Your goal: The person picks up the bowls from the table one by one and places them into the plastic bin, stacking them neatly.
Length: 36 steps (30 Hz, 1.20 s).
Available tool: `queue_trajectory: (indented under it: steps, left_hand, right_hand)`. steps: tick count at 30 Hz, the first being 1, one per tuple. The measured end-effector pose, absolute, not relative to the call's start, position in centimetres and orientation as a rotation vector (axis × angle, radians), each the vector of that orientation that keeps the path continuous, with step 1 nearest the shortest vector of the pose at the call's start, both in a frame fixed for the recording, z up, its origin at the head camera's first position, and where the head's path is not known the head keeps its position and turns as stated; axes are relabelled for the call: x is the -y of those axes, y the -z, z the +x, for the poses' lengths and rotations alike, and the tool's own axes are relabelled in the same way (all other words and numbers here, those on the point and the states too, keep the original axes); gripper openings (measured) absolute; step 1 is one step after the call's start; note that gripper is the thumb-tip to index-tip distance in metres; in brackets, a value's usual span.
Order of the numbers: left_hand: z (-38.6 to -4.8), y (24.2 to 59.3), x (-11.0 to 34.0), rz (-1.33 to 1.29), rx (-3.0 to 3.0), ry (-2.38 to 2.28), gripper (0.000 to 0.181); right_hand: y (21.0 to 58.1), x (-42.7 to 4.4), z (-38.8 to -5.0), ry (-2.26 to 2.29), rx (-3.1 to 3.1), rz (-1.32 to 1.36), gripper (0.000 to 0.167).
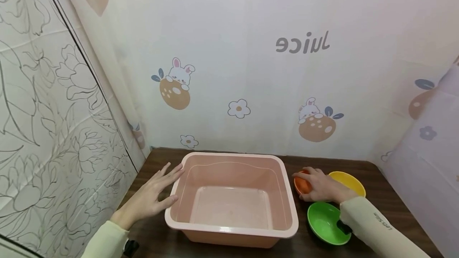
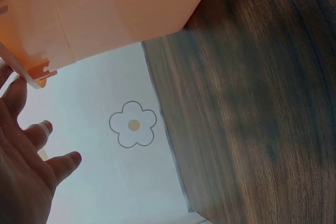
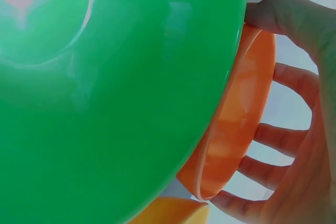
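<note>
A pink rectangular basin [image 1: 231,228] stands on the dark wooden table. My left hand [image 1: 150,194] is at its left rim, fingers spread and fairly straight, the fingertips at the edge; the left wrist view shows the hand [image 2: 23,150] beside the basin's outer wall [image 2: 115,9]. To the right of the basin, my right hand [image 1: 322,185] spans a small orange bowl [image 1: 302,186] from above. In the right wrist view the thumb and fingers grip the rim of that orange bowl [image 3: 236,124]. The hand partly covers the bowl.
A green bowl [image 1: 324,222] sits in front of the right hand, close under the forearm. Behind the wrist is a yellow bowl [image 1: 348,182]. A printed curtain [image 1: 236,63] hangs along the table's back edge, with a patterned panel [image 1: 53,110] to the left.
</note>
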State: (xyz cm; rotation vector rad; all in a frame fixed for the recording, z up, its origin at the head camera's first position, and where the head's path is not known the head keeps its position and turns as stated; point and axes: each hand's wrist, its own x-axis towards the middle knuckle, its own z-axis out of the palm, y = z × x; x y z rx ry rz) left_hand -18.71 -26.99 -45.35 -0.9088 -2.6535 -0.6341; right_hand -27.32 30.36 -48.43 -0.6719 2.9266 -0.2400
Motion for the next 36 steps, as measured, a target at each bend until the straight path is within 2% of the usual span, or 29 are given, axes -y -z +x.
queue_trajectory:
  steps: [14, 36]
  left_hand:
    - [-18.5, 45.2, 26.8, -0.898, 2.663, 0.643, 0.071]
    - [-18.4, 45.1, 26.8, -0.901, 2.664, 0.630, 0.071]
  right_hand:
    - [47.2, -30.1, -27.2, 0.169, -3.013, -0.722, 0.066]
    - [41.3, -28.2, -27.3, 0.138, -3.111, -0.808, 0.066]
